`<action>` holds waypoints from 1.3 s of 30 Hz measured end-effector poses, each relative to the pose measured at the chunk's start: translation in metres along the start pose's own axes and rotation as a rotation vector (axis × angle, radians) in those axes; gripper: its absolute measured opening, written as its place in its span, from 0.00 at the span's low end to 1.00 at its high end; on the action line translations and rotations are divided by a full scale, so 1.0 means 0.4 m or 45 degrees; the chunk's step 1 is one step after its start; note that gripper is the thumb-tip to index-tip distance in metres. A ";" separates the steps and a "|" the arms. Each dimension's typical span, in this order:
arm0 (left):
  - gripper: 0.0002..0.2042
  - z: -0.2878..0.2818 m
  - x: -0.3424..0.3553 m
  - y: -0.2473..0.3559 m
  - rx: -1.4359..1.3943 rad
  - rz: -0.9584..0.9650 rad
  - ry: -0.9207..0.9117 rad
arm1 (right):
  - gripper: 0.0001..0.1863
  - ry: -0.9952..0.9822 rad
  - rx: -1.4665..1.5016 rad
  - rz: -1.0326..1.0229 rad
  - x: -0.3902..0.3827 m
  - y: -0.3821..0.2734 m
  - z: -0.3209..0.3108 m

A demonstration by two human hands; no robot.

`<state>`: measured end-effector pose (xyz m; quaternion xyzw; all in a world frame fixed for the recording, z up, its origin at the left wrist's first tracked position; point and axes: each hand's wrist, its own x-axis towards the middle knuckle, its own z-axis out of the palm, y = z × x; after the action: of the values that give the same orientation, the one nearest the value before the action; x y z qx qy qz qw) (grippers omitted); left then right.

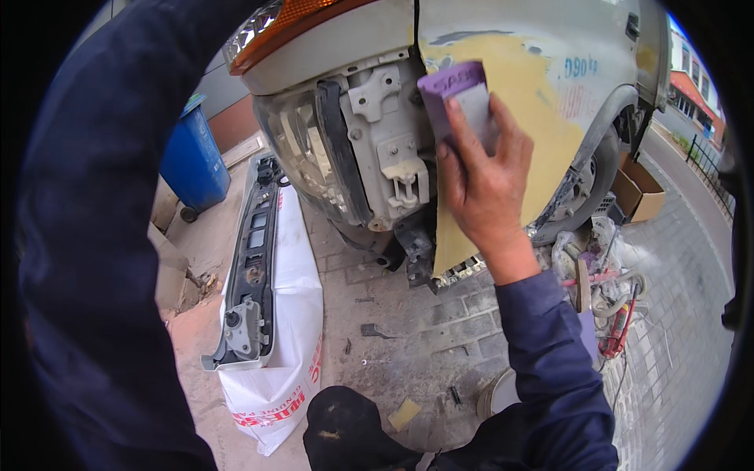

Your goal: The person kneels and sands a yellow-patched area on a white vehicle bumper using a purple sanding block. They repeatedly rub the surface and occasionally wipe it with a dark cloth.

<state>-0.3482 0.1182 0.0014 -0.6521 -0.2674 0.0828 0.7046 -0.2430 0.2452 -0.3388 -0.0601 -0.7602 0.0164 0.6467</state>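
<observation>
My right hand grips a purple sanding block and presses it flat against the yellow filler patch on a white vehicle's front fender. The block sits at the fender's front edge, beside the bare headlight mount bracket. My left arm in a dark blue sleeve fills the left side of the view, reaching up past the orange indicator lamp. My left hand is out of sight.
A removed bumper lies on a white printed bag on the paved ground. A blue wheeled bin stands at the left. A cardboard box and tangled hoses with tools sit by the front wheel.
</observation>
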 end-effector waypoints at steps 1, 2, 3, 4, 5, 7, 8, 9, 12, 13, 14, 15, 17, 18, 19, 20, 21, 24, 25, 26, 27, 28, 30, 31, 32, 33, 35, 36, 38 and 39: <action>0.11 -0.004 -0.003 0.008 -0.012 -0.025 -0.009 | 0.34 0.004 0.009 -0.018 -0.030 -0.014 -0.003; 0.11 -0.005 -0.001 0.007 -0.029 -0.044 -0.016 | 0.34 0.060 0.036 -0.082 -0.053 -0.032 -0.012; 0.12 -0.005 0.000 0.003 -0.055 0.000 -0.024 | 0.34 0.091 0.074 -0.062 -0.067 -0.046 -0.019; 0.12 -0.005 0.000 -0.005 -0.077 0.041 -0.027 | 0.34 0.055 0.060 -0.060 -0.067 -0.058 -0.025; 0.13 -0.006 0.000 -0.014 -0.089 0.080 -0.025 | 0.34 0.119 0.072 -0.100 -0.058 -0.070 -0.030; 0.13 -0.002 0.003 -0.024 -0.166 0.058 0.014 | 0.33 0.078 0.046 -0.042 -0.001 -0.082 -0.033; 0.13 0.000 0.002 -0.024 -0.187 0.036 0.033 | 0.33 0.083 0.027 -0.029 0.041 -0.083 -0.031; 0.13 0.000 0.000 -0.023 -0.202 0.013 0.046 | 0.33 0.213 0.047 -0.130 0.080 -0.089 -0.028; 0.10 0.003 -0.005 -0.014 -0.137 -0.014 0.035 | 0.30 0.166 -0.040 -0.039 0.154 -0.115 -0.030; 0.09 0.004 -0.006 -0.012 -0.127 -0.022 0.029 | 0.30 0.080 -0.101 0.038 0.158 -0.127 -0.034; 0.09 0.007 -0.007 -0.011 -0.155 -0.025 0.044 | 0.30 0.156 -0.060 -0.015 0.150 -0.138 -0.037; 0.08 0.008 -0.008 -0.011 -0.177 -0.030 0.062 | 0.31 0.186 -0.044 -0.059 0.137 -0.145 -0.041; 0.07 0.013 -0.008 -0.014 -0.203 -0.046 0.071 | 0.32 0.183 -0.038 -0.121 0.096 -0.148 -0.043; 0.07 0.015 -0.008 -0.015 -0.206 -0.052 0.062 | 0.32 0.093 -0.056 -0.047 0.074 -0.145 -0.042; 0.07 0.017 -0.008 -0.016 -0.209 -0.057 0.050 | 0.32 0.157 -0.042 -0.131 0.064 -0.132 -0.033; 0.07 0.019 -0.008 -0.015 -0.199 -0.052 0.063 | 0.31 0.109 -0.060 -0.064 0.052 -0.122 -0.027; 0.07 0.020 -0.008 -0.016 -0.183 -0.048 0.074 | 0.31 0.101 -0.067 -0.042 0.050 -0.106 -0.015; 0.06 0.021 -0.011 -0.014 -0.188 -0.044 0.042 | 0.31 0.115 -0.107 -0.022 0.050 -0.081 0.010; 0.05 0.020 -0.011 -0.015 -0.196 -0.043 0.022 | 0.32 0.040 -0.148 0.063 0.047 -0.083 0.010; 0.05 0.019 -0.012 -0.016 -0.197 -0.044 0.023 | 0.32 0.103 -0.107 0.017 0.051 -0.082 0.014; 0.05 0.018 -0.013 -0.015 -0.197 -0.044 0.027 | 0.32 0.134 -0.085 -0.006 0.048 -0.090 0.009; 0.04 0.019 -0.012 -0.016 -0.193 -0.042 0.040 | 0.32 0.190 -0.080 -0.077 0.049 -0.094 0.006; 0.04 0.017 -0.015 -0.017 -0.177 -0.056 0.039 | 0.32 0.135 -0.102 -0.052 0.049 -0.105 -0.006; 0.04 0.020 -0.015 -0.015 -0.181 -0.060 0.039 | 0.32 0.199 -0.090 -0.136 0.055 -0.105 -0.008; 0.04 0.021 -0.014 -0.014 -0.184 -0.061 0.044 | 0.31 0.140 -0.123 -0.063 0.058 -0.107 -0.013; 0.04 0.022 -0.014 -0.014 -0.187 -0.069 0.044 | 0.31 0.086 -0.156 -0.013 0.064 -0.105 -0.013; 0.04 0.022 -0.014 -0.014 -0.196 -0.072 0.042 | 0.30 0.011 -0.224 0.050 0.071 -0.103 -0.015; 0.04 0.021 -0.014 -0.014 -0.204 -0.068 0.038 | 0.30 0.081 -0.185 -0.014 0.074 -0.103 -0.015; 0.04 0.020 -0.015 -0.015 -0.219 -0.072 0.026 | 0.31 0.073 -0.198 -0.064 0.069 -0.109 -0.023; 0.04 0.019 -0.015 -0.015 -0.223 -0.076 0.019 | 0.32 0.108 -0.208 -0.179 0.059 -0.116 -0.033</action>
<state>-0.3583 0.1213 0.0058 -0.7036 -0.2876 0.0332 0.6489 -0.2368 0.2010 -0.3087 -0.0597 -0.7333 -0.0935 0.6707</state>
